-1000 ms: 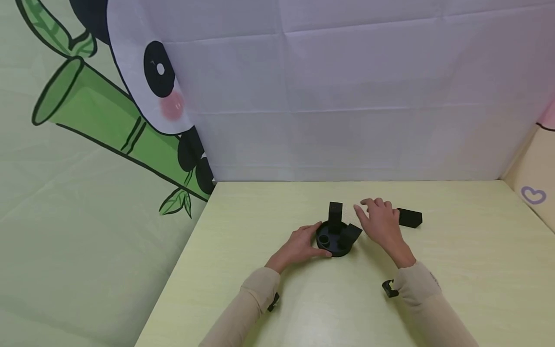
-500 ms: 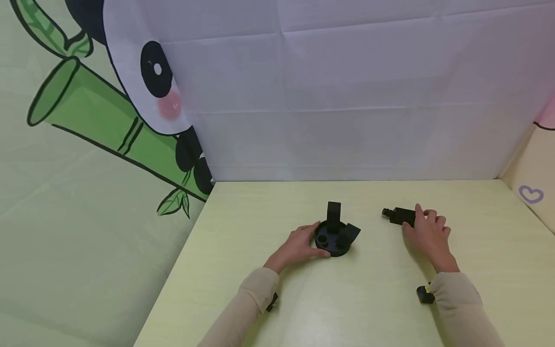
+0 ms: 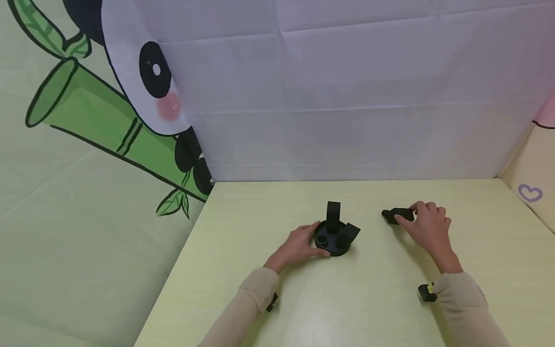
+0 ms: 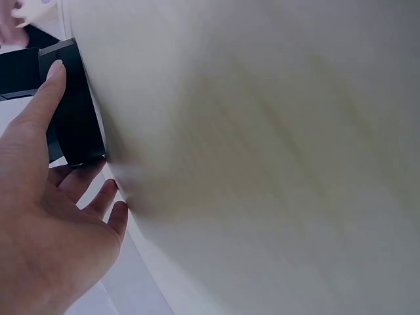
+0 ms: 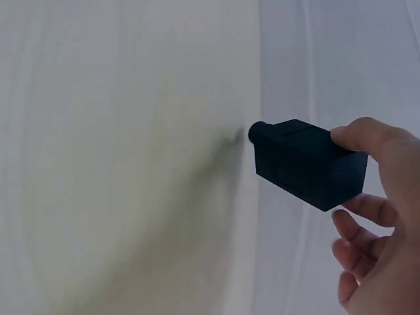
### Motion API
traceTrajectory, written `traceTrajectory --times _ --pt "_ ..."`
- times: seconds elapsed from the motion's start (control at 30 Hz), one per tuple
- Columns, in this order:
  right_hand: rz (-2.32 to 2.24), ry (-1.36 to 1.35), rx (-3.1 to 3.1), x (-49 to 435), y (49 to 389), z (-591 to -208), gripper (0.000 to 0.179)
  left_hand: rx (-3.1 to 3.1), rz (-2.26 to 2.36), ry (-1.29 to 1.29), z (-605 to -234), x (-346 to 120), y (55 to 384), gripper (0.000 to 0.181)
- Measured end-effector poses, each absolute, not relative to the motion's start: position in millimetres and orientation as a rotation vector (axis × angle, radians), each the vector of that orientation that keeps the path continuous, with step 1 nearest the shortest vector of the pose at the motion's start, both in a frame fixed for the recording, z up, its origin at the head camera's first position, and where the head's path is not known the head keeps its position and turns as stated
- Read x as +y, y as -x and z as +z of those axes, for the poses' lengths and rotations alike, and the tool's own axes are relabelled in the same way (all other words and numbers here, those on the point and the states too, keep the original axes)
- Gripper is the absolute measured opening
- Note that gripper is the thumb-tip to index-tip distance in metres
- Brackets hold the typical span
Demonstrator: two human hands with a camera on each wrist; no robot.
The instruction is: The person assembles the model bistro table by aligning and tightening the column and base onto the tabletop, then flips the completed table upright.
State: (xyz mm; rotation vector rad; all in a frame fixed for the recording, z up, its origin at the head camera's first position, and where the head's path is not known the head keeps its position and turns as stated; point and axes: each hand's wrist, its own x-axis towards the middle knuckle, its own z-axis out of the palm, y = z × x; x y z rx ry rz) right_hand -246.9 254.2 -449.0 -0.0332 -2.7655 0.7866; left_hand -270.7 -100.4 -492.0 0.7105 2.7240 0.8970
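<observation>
Black bottle-shaped piece (image 3: pixel 401 215), one. Head view: it is lying sideways in the grasp of the right hand (image 3: pixel 428 230), over the right part of the pale table (image 3: pixel 347 303); its narrow neck is pointing left, and thumb and fingertips are pinching the wider end.

Round black base (image 3: pixel 336 244), one: resting on the table, well apart from the bottle-shaped piece, and bearing an upright block (image 3: pixel 333 214), a leaning block (image 3: pixel 350 233) tilting to the right, and a small ring (image 3: pixel 322 239).

Left hand (image 3: pixel 297 246): gripping the base from the left, thumb lying at the near side, fingers at the far side. Both hands are keeping apart from each other.

Beige sleeves (image 3: pixel 468 308), two: covering the forearms. White cloth (image 3: pixel 355 96): hanging behind the table, showing creases. Green cloth (image 3: pixel 65 231): hanging at the left, bearing a printed bamboo stem (image 3: pixel 93 103).

Left wrist view: the left thumb is pressing along the base's side wall, and a finger is bracing the opposite edge.

Right wrist view: the right thumb is pressing on top of the bottle-shaped piece, a finger is supporting it underneath, and the remaining fingers are curling below. Whether the piece is touching the table, one cannot tell.
</observation>
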Motion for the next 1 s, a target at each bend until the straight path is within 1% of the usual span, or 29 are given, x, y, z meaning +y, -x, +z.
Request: traceTrajectory --times 0.17,0.3,0.4,0.5,0.67,1.0 --pt "0.902 -0.120 -2.594 223 244 -416 0.046 2.723 0.890 -0.712 -492 -102 269 0.098" --pt "0.977 -0.357 -2.542 193 242 -395 0.037 2.717 0.892 -0.706 -492 -103 269 0.099" --pt "0.964 -0.518 -2.570 171 239 -387 0.033 2.708 0.899 -0.697 -492 -105 268 0.099" --pt "0.918 -0.623 -2.598 149 237 -385 0.029 2.701 0.902 -0.694 -492 -106 267 0.098" --pt "0.796 -0.717 -2.684 121 236 -389 0.031 2.700 0.898 -0.705 -493 -106 267 0.098" --pt "0.578 -0.688 -2.850 99 242 -400 0.036 2.696 0.879 -0.696 -493 -108 267 0.098"
